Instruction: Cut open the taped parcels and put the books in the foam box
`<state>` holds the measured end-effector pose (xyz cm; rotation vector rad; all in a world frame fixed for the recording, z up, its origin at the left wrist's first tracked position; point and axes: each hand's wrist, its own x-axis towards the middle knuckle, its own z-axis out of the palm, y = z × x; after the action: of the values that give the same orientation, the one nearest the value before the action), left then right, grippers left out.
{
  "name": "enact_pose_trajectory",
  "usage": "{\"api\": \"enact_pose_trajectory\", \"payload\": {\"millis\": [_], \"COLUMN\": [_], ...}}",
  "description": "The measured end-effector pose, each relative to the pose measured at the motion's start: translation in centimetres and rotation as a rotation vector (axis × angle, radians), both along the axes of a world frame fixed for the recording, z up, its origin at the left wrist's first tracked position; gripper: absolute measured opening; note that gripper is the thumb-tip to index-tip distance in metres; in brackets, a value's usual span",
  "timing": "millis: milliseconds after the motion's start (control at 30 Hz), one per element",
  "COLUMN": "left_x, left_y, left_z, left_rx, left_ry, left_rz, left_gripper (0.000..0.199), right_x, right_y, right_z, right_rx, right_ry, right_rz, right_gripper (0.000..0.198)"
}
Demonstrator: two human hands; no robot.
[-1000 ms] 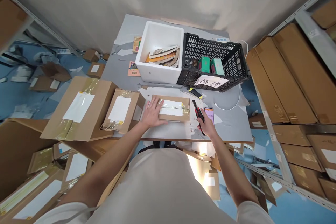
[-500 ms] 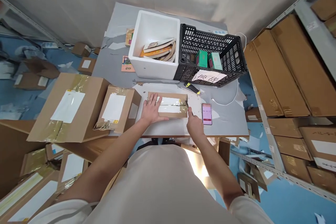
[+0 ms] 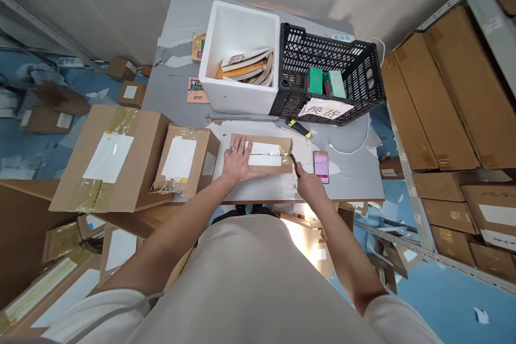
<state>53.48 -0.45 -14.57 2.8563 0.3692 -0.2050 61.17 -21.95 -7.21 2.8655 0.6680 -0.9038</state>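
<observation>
A small taped cardboard box (image 3: 287, 164) with a white label lies near the table's front edge. My left hand (image 3: 237, 162) rests on its left end, fingers spread. In my right hand (image 3: 310, 185) is a box cutter (image 3: 296, 166), dark with some red on it, its tip at the taped right end of the box. Whether the blade is in the tape cannot be made out. A phone (image 3: 321, 166) with a pink screen lies just right of my right hand. Behind the box lies a black and yellow cutter (image 3: 299, 128).
A white foam bin (image 3: 237, 98) holds several books; the black crate (image 3: 290, 99) beside it holds two green boxes (image 3: 313, 80). Two larger cartons (image 3: 141, 172) (image 3: 203, 158) stand left. Shelves with cartons (image 3: 455, 91) rise at the right. A white cable (image 3: 355, 150) lies on the table.
My right hand has drawn back slightly toward me and right, so more of the box cutter shows. My left hand stays on the box. The whole view has shifted slightly.
</observation>
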Motion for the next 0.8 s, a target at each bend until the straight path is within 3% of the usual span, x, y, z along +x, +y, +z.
{"api": "enact_pose_trajectory", "payload": {"millis": [200,333,433,600,700,800], "left_x": [-0.1,-0.3,-0.5,-1.2,-2.1,-3.5], "left_y": [0.1,0.2,0.3,0.6,0.4,-0.1], "left_z": [-0.1,-0.2,-0.3,-0.4,-0.6,-0.9], "left_rx": [0.007,0.003,-0.003,-0.02,-0.043,-0.05], "left_ry": [0.005,-0.034,-0.08,-0.205,-0.264,-0.294], "left_rz": [0.001,-0.01,-0.015,-0.102,-0.194,-0.227], "left_gripper": [0.108,0.109,0.107,0.088,0.067,0.056], "right_x": [-2.1,-4.5,-5.3,-3.9,-1.7,0.4], "right_y": [-0.8,-4.5,-6.4,-6.7,-6.3,-5.8], "right_z": [-1.1,-1.5,-2.4,-6.3,-9.2,-11.6], "right_rx": [0.016,0.226,0.386,0.643,0.672,0.647], "right_ry": [-0.038,-0.073,-0.093,-0.002,0.033,0.009], "right_rz": [-0.06,-0.111,-0.256,-0.597,-0.703,-0.712], "right_gripper": [0.062,0.059,0.062,0.048,0.038,0.033]}}
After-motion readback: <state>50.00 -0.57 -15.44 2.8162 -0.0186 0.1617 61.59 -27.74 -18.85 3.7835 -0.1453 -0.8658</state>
